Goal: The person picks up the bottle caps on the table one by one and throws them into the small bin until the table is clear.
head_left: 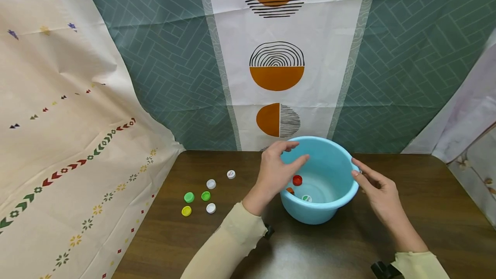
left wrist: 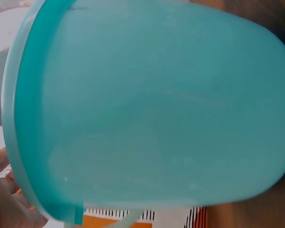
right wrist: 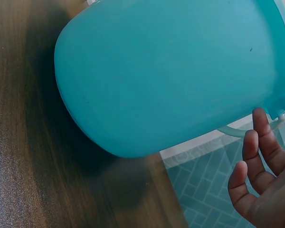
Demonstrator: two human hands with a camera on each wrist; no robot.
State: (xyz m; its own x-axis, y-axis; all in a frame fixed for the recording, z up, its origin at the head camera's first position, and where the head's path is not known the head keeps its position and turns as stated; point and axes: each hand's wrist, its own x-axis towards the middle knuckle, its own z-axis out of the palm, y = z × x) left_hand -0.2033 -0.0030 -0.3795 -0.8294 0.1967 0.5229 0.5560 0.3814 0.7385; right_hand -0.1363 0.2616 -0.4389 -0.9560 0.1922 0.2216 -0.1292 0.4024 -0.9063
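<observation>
A light blue bucket (head_left: pixel 314 214) stands on the brown table, its opening facing up. Inside it lie a red bottle cap (head_left: pixel 297 180), an orange-brown cap (head_left: pixel 290 190) and a white-and-green cap (head_left: pixel 306 198). My left hand (head_left: pixel 277 167) reaches over the left rim, thumb and fingers spread apart, with nothing seen between them. At the right rim, my right hand (head_left: pixel 381 195) pinches the bucket's edge between thumb and forefinger. In the right wrist view the other fingers (right wrist: pixel 251 149) of that hand bend loosely beside the blue wall.
Left of the bucket lie several loose caps: white ones (head_left: pixel 211 184), green ones (head_left: pixel 189 197) and a yellow one (head_left: pixel 186 211). A patterned curtain (head_left: pixel 162 55) hangs behind the table (head_left: pixel 162 244). Cream cloth (head_left: pixel 89 175) borders the left side. A bucket handle (right wrist: pixel 232 131) shows beneath the rim.
</observation>
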